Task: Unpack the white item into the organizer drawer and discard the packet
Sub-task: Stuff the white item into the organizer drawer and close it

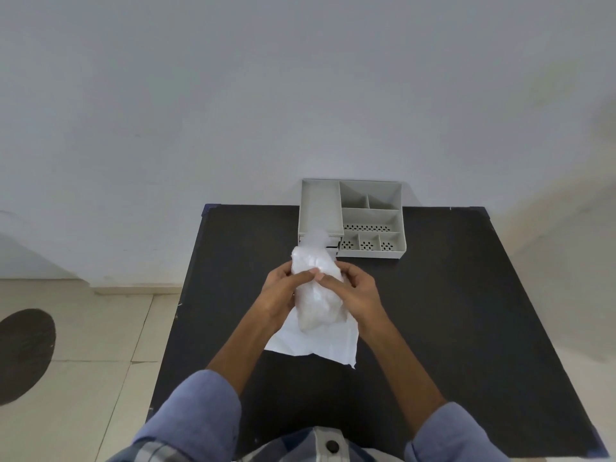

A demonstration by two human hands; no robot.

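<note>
I am holding both forearms forward, my left hand (283, 288) and right hand (358, 291) curling inward, fingers closing around the same clear packet (316, 288) between them.

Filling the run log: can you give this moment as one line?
left hand: holding packet | right hand: holding packet | packet: unopened, above black table | organizer: far edge, compartments look empty

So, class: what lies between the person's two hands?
In the head view, the clear packet with the white item inside lies between the left hand and right hand; both grip it above a white sheet.
</note>
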